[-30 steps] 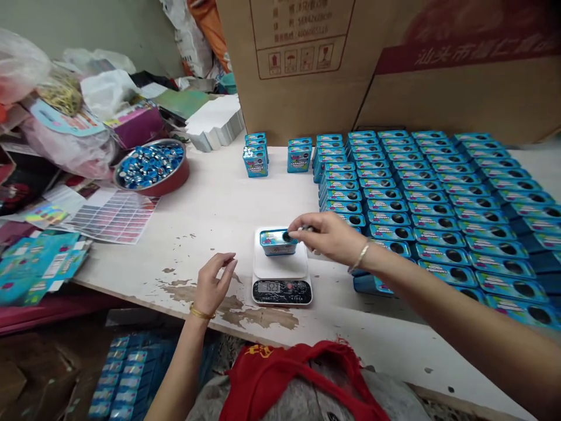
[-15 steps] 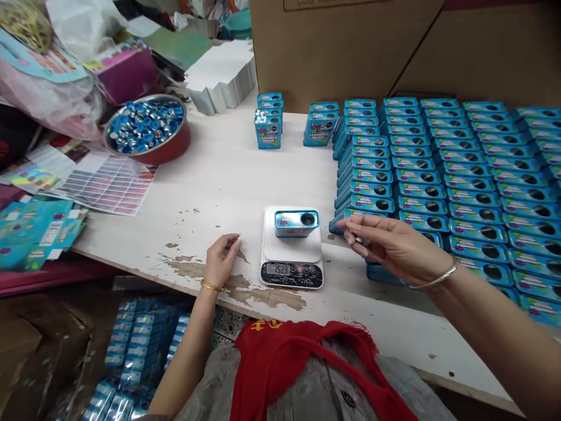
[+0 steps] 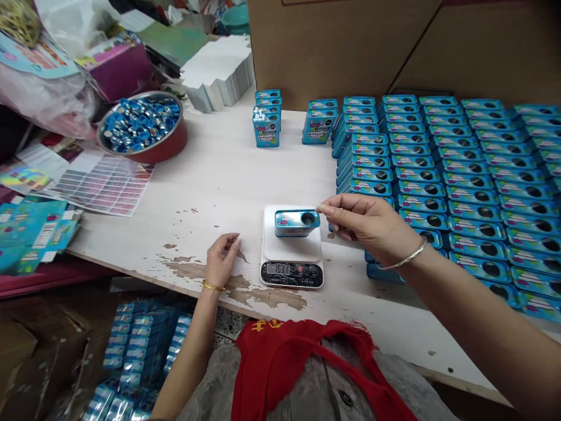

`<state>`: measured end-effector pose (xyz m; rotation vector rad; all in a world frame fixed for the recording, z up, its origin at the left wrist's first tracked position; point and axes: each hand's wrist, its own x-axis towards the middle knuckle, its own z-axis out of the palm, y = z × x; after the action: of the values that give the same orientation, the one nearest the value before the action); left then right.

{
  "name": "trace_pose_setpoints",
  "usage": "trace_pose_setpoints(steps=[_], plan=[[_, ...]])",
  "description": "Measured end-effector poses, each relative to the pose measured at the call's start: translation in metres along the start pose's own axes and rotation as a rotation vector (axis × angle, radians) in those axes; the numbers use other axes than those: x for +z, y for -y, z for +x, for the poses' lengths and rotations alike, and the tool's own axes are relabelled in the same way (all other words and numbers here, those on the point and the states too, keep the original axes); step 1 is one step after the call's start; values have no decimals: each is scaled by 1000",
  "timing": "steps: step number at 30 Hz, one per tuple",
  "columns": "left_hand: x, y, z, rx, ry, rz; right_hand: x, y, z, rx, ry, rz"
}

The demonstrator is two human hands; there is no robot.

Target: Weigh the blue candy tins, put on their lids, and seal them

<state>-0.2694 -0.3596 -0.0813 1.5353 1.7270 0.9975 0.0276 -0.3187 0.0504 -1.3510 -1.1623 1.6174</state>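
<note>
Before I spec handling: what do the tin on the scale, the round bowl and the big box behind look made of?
Tin: likely thin printed metal, glossy; bright glare along the rim.
Bowl: red outside, shiny rim; enamelled or painted metal, possibly plastic.
Box: corrugated cardboard probably, matte brown, with a straight seam.

On the table (image 3: 210, 187), the scale (image 3: 291, 252) sits near the front edge, with 1 tin (image 3: 297, 224) upright on its platform. The rows of tins (image 3: 416, 188) fill the table's right end, reaching back to the carton (image 3: 342, 52) behind the back edge. Left of those rows, 2 small groups stand near the back edge. The bowl (image 3: 169, 149) lies toward the left end, caps (image 3: 140, 126) in it, the printed sheets (image 3: 109, 181) before it, the stack of cards (image 3: 219, 70) behind it to the right.
</note>
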Motion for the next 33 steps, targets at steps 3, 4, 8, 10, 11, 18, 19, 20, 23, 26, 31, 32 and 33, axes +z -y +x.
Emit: trace_pose_setpoints(steps=[3,4,8,10,11,18,19,20,23,26,31,32,33], plan=[[0,0,0,16,-5,3,6,1,6,-28,3,-77],[0,-1,0,21,-7,8,7,0,8,-38,7,-115],[0,-1,1,19,-2,21,6,-1,12,-41,-22,-166],[0,0,2,13,5,20,2,1,10,7,-29,-61],[0,0,2,12,4,19,0,2,8,38,-22,9],[3,1,1,11,9,16,-18,-2,-8,189,-3,228],[3,2,1,11,10,14,-19,-5,-9,195,1,224],[3,2,1,13,10,14,-19,-8,-10,198,8,216],[3,2,1,21,6,18,-17,-14,-12,182,41,183],[3,1,2,27,7,26,-13,-14,-12,148,75,146],[4,2,2,23,4,25,-6,-7,-10,118,100,114],[4,3,1,19,4,25,-5,-5,-9,115,105,110],[4,4,1,12,7,22,-4,-5,-8,114,106,106]])
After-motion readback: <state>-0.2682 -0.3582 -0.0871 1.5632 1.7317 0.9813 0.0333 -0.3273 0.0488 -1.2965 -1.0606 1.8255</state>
